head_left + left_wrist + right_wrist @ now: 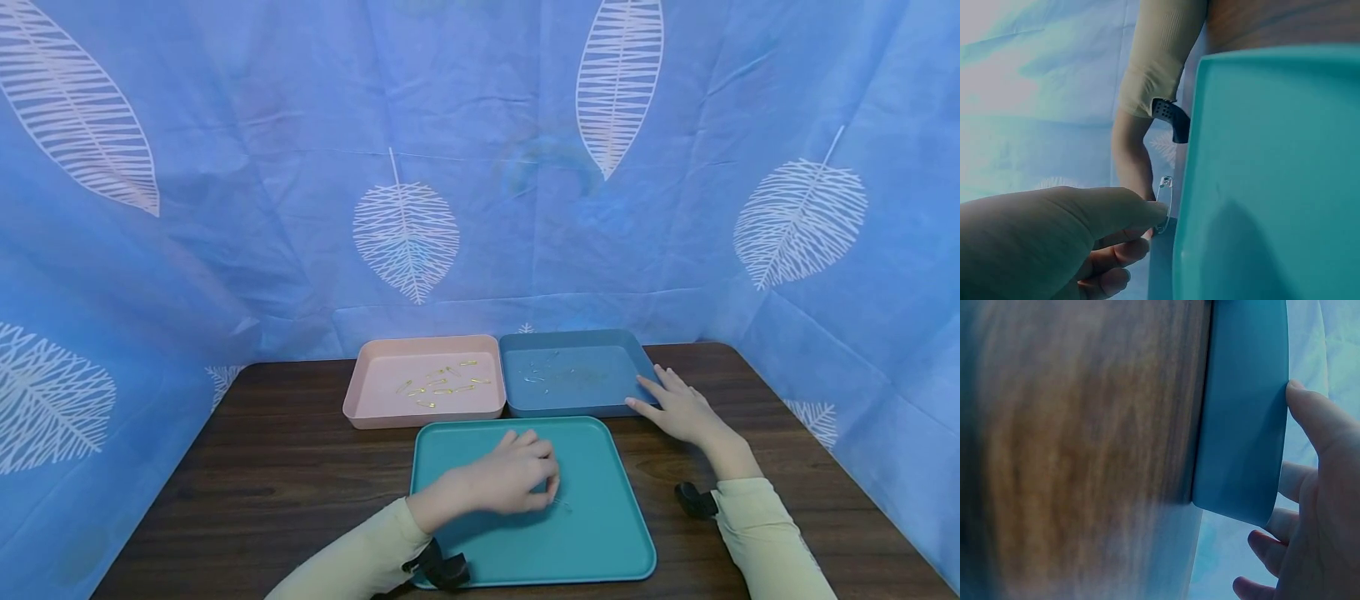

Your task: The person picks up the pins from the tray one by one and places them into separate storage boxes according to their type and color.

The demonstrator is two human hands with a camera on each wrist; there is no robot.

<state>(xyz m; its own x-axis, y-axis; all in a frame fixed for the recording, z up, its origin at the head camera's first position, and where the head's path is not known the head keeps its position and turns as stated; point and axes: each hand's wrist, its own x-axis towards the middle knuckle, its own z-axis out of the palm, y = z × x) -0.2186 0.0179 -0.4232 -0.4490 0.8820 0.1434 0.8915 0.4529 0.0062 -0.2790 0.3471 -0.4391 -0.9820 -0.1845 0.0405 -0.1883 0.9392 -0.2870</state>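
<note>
My left hand (510, 479) is above the teal tray (592, 550), pinching a silver safety pin (1166, 182) between thumb and fingers. In the left wrist view the pin's clasp end sticks up past the thumb, and part of its lower length is hidden by it. My right hand (684, 410), fingers spread, rests at the right front corner of the blue tray (577, 410). The right wrist view has the thumb on that tray's rim. Several silver safety pins (535, 380) lie inside the blue tray.
Left of the blue tray, right beside it, stands a pink tray (378, 371) with several gold safety pins (442, 391). Both stand behind the teal tray on a dark wooden table (285, 467). A blue curtain (480, 233) with white leaf prints hangs behind and at the sides.
</note>
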